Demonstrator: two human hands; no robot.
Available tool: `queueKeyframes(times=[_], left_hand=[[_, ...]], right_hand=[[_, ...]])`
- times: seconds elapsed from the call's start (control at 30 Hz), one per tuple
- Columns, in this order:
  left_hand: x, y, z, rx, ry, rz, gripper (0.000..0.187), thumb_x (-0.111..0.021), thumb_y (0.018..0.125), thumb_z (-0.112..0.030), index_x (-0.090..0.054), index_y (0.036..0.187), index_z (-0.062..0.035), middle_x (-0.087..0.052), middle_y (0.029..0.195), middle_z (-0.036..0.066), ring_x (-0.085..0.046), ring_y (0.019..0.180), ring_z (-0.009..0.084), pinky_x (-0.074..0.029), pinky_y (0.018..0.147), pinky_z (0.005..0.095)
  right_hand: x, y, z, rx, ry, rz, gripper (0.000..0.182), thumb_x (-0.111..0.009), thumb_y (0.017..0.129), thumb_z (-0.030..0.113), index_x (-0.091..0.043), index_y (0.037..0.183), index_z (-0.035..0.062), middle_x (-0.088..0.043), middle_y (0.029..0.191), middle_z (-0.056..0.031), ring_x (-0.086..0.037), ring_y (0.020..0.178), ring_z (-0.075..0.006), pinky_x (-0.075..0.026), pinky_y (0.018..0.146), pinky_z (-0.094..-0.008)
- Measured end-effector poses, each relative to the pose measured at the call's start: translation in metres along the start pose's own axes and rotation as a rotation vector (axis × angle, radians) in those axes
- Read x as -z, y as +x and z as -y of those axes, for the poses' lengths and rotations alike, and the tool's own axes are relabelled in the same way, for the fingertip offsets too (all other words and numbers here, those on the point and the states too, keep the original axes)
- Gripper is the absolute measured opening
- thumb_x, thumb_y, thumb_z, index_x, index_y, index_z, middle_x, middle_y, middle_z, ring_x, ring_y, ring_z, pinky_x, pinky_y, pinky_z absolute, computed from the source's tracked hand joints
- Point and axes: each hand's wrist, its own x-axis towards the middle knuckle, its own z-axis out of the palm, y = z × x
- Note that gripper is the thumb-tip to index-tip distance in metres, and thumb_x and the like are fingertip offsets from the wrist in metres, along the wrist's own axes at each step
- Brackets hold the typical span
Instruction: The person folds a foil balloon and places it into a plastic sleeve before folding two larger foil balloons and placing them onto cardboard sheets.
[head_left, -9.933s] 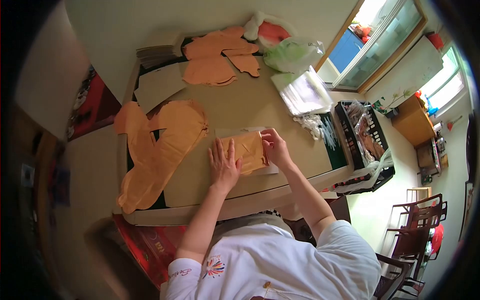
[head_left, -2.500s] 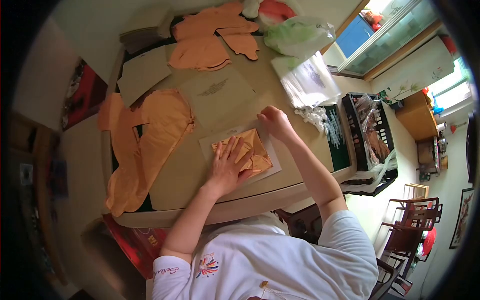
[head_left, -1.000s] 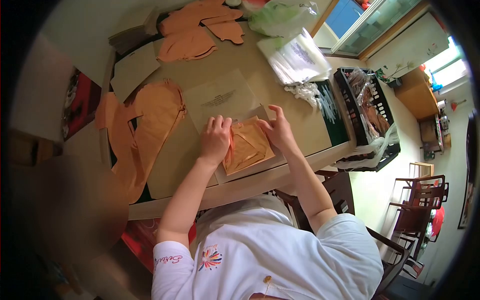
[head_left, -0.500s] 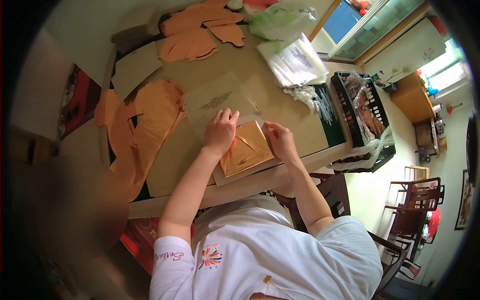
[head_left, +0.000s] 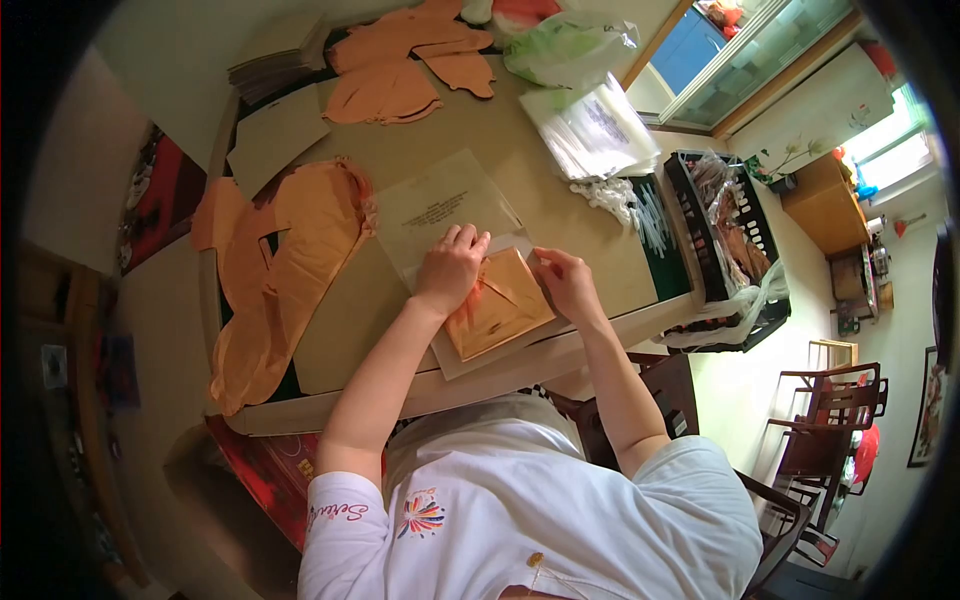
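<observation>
A folded orange garment [head_left: 505,315], flat and square, lies on a clear plastic bag [head_left: 450,195] printed with small dark text. Part of the bag extends beyond the fold onto the brown board [head_left: 370,310]. At the fold's upper left, my left hand [head_left: 453,268] has its fingers curled together at the bag; their tips are partly hidden. My right hand [head_left: 568,285] pinches the bag's edge by the upper right corner of the fold. Pale backing shows under the garment. Left of my hands, another orange garment [head_left: 290,245] is spread out.
More orange garments [head_left: 385,60] lie at the back, near grey card sheets [head_left: 275,140]. Towards the back right are a stack of clear bags [head_left: 595,125], white bunched strips [head_left: 605,200] and thin pale sticks [head_left: 652,215]. A black crate [head_left: 690,220] stands beside the table.
My hands keep nearly the same hold, and the view has shifted slightly. A blurred brown shape at lower left has moved away, uncovering the lower end of the spread orange garment.
</observation>
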Motion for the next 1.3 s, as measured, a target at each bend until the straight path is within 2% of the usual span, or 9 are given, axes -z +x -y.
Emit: queueKeyframes(times=[0.33, 0.57, 0.67, 0.77, 0.87, 0.93, 1.03, 1.1, 1.3], left_hand=[[0.004, -0.001, -0.002, 0.042, 0.036, 0.07, 0.024, -0.057, 0.088, -0.012, -0.065, 0.11, -0.0083, -0.056, 0.092, 0.004, -0.057, 0.091, 0.0199, -0.053, 0.074, 0.0315], [0.001, -0.002, -0.003, 0.007, 0.001, 0.009, 0.026, -0.061, 0.084, -0.009, -0.067, 0.109, -0.0099, -0.055, 0.088, 0.004, -0.057, 0.087, 0.0216, -0.052, 0.071, 0.0345], [0.009, 0.0, -0.005, 0.089, -0.064, 0.069, 0.027, -0.06, 0.087, -0.012, -0.065, 0.113, -0.0084, -0.056, 0.092, 0.005, -0.057, 0.092, 0.0222, -0.052, 0.076, 0.0341], [0.026, -0.003, -0.006, 0.253, -0.206, 0.01, 0.03, -0.062, 0.087, -0.012, -0.063, 0.116, -0.0066, -0.058, 0.098, 0.007, -0.058, 0.094, 0.0252, -0.052, 0.077, 0.0349], [0.039, -0.029, 0.019, 0.325, -0.09, -0.196, 0.039, -0.061, 0.089, -0.014, -0.055, 0.127, -0.0049, -0.059, 0.109, 0.011, -0.06, 0.096, 0.0257, -0.052, 0.076, 0.0345], [0.039, -0.046, 0.031, 0.381, 0.072, -0.375, 0.045, -0.059, 0.09, -0.014, -0.049, 0.132, -0.0021, -0.058, 0.115, 0.012, -0.061, 0.095, 0.023, -0.052, 0.075, 0.0323], [0.04, -0.054, 0.033, 1.005, -0.778, -0.327, 0.055, -0.063, 0.089, -0.015, -0.04, 0.137, -0.0017, -0.063, 0.101, 0.011, -0.061, 0.08, 0.0174, -0.051, 0.071, 0.0309], [0.054, -0.05, 0.036, 1.134, -0.911, -0.154, 0.047, -0.063, 0.089, -0.017, -0.047, 0.13, -0.0005, -0.064, 0.093, 0.008, -0.059, 0.073, 0.0147, -0.051, 0.067, 0.029], [0.065, -0.032, 0.02, 1.066, -0.864, 0.219, 0.027, -0.065, 0.088, -0.022, -0.061, 0.106, -0.0013, -0.063, 0.083, 0.004, -0.061, 0.068, 0.0124, -0.051, 0.051, 0.0268]], right_hand=[[0.014, 0.011, 0.003, 0.023, -0.07, 0.093, 0.026, -0.063, 0.084, 0.007, -0.069, 0.109, 0.0049, -0.064, 0.073, -0.0131, -0.059, 0.064, -0.0194, -0.049, 0.065, -0.0306], [-0.001, 0.021, -0.003, -0.01, 0.024, 0.062, 0.031, -0.063, 0.084, 0.007, -0.063, 0.115, 0.0047, -0.06, 0.065, -0.0118, -0.058, 0.06, -0.022, -0.048, 0.062, -0.0322], [-0.005, 0.013, 0.017, -0.038, -0.087, 0.043, 0.036, -0.063, 0.084, 0.008, -0.059, 0.12, 0.0081, -0.064, 0.08, -0.0122, -0.062, 0.073, -0.0268, -0.05, 0.067, -0.035], [0.001, 0.0, 0.023, 0.428, -0.282, -0.128, 0.039, -0.066, 0.084, 0.012, -0.059, 0.122, 0.0139, -0.061, 0.114, -0.0138, -0.059, 0.103, -0.0311, -0.049, 0.087, -0.0417], [0.01, -0.019, 0.024, 0.792, -0.418, 0.254, 0.043, -0.065, 0.087, 0.023, -0.057, 0.128, 0.0206, -0.042, 0.143, -0.0116, -0.041, 0.13, -0.0308, -0.033, 0.108, -0.0496], [0.004, -0.031, 0.02, 0.764, -0.466, 0.367, 0.047, -0.063, 0.089, 0.031, -0.053, 0.134, 0.0235, -0.036, 0.148, -0.0106, -0.033, 0.137, -0.0299, -0.023, 0.112, -0.0526], [-0.004, -0.039, 0.014, 0.731, -0.539, 0.401, 0.053, -0.059, 0.09, 0.039, -0.046, 0.14, 0.0264, -0.032, 0.152, -0.0098, -0.027, 0.141, -0.0292, -0.018, 0.115, -0.0528], [-0.008, -0.041, 0.01, 0.725, -0.562, 0.385, 0.055, -0.057, 0.091, 0.042, -0.043, 0.142, 0.0271, -0.031, 0.152, -0.0097, -0.026, 0.142, -0.0291, -0.017, 0.115, -0.0519], [-0.004, -0.041, 0.011, 0.75, -0.554, 0.384, 0.061, -0.059, 0.089, 0.04, -0.039, 0.145, 0.0268, -0.031, 0.153, -0.0099, -0.025, 0.142, -0.0294, -0.016, 0.115, -0.0548]])
